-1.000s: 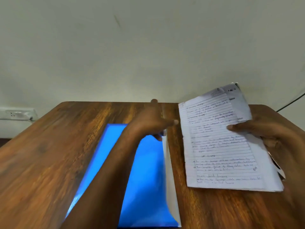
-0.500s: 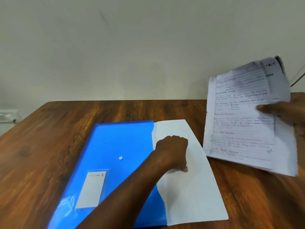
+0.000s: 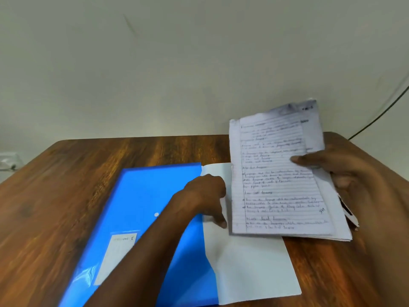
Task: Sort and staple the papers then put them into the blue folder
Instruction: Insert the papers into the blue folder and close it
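A blue folder [image 3: 141, 209] lies on the wooden surface [image 3: 44, 207] in the lower middle of the frame, its pale flap [image 3: 250, 267] folded open to the right and lying flat. A small white snap button [image 3: 156, 214] shows near the folder's centre, and a clear label pocket [image 3: 117, 255] with a white card sits toward the lower left of the folder.

The left hand [image 3: 205, 193] reaches in from the bottom of the frame across the folder, and rests at the seam where the blue cover meets the flap. Its fingers are curled downward, with one fingertip pressing on the flap; it grips nothing that can be seen.

The right hand [image 3: 345, 171], at the right of the frame, grips a stack of handwritten lined papers [image 3: 276, 180], thumb across the top sheet and fingers behind. The stack is held tilted above the surface, its lower left corner over the upper part of the open flap, just beside the left hand. The writing is too blurred to read.

A dark cable [image 3: 380, 114] runs down the wall at the upper right, and a wall socket [image 3: 7, 160] shows at the left edge.
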Available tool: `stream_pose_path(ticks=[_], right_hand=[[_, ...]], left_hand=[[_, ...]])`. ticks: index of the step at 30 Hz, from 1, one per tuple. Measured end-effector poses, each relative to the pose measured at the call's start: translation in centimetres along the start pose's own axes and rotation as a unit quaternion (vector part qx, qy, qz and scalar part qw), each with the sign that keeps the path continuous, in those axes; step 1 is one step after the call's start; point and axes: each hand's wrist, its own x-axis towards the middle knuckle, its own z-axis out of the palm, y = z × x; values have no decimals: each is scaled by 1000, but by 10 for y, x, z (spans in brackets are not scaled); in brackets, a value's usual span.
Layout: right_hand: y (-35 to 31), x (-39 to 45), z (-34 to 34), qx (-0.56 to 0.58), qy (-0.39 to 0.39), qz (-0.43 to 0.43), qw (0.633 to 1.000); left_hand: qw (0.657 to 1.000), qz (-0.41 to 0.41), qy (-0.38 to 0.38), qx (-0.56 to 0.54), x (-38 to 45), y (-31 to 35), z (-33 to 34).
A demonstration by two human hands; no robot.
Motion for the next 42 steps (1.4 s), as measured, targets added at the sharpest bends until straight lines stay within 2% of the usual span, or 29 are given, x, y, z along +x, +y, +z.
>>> stream_pose_path(ticks=[2, 5, 11, 18, 20, 26, 31, 37, 42], right_hand=[[13, 8, 4, -3, -26, 29, 999], [25, 17, 13, -48, -22, 37, 998], [37, 25, 22, -96, -20, 83, 992], [41, 29, 19, -118, -21, 87, 989], [48, 39, 12, -157, -32, 91, 983], [38, 25, 34, -209, -8, 61, 976], [37, 29, 35, -228, -17, 45, 972], [38, 31, 42, -217, -30, 57, 974], [47, 53, 30, -238, -62, 105, 964]], left_hand=[[999, -9, -1, -38, 2, -12, -2], [998, -27, 20, -59, 6, -19, -1], [993, -69, 99, -4, 7, -19, 3], [979, -151, 136, 21, 4, -20, 7], [972, -170, 163, 13, 5, -21, 8], [955, -177, 233, -51, 6, -25, 8], [947, -165, 252, -109, 2, -31, -5], [932, -157, 245, -218, 0, -41, -20], [909, -158, 278, -266, 1, -44, -23]])
